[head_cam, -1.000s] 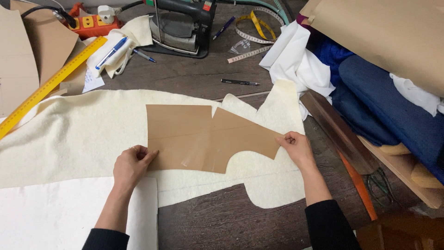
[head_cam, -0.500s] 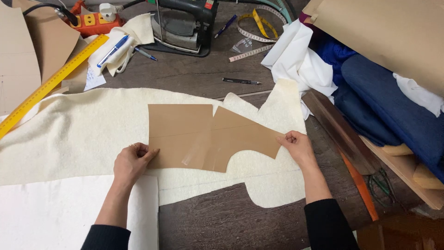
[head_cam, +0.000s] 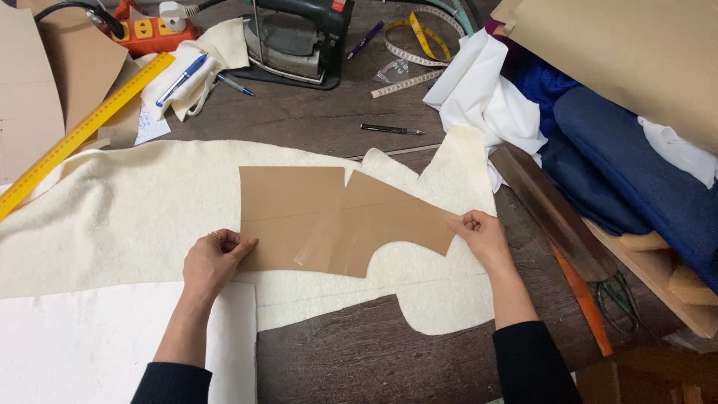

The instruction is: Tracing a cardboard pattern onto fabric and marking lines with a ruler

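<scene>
A brown paper pattern piece point(head_cam: 329, 221) lies flat on a wide piece of cream fleece fabric point(head_cam: 127, 217) on the dark wooden table point(head_cam: 329, 359). My left hand point(head_cam: 213, 262) pinches the pattern's lower left corner. At the pattern's pointed right end, my right hand point(head_cam: 482, 236) grips the paper's tip. A white sheet point(head_cam: 90, 337) lies under the fleece at the lower left.
A yellow ruler point(head_cam: 78, 135) runs along the left. An iron point(head_cam: 299, 37), an orange power strip point(head_cam: 153, 30), pens, a black pen point(head_cam: 390, 129) and a measuring tape point(head_cam: 419, 45) sit at the back. White and blue fabrics point(head_cam: 598, 150), brown paper and wooden slats crowd the right.
Both hands keep hold of the pattern on the fleece; it looks a little lower in the view, though the camera also moved.
</scene>
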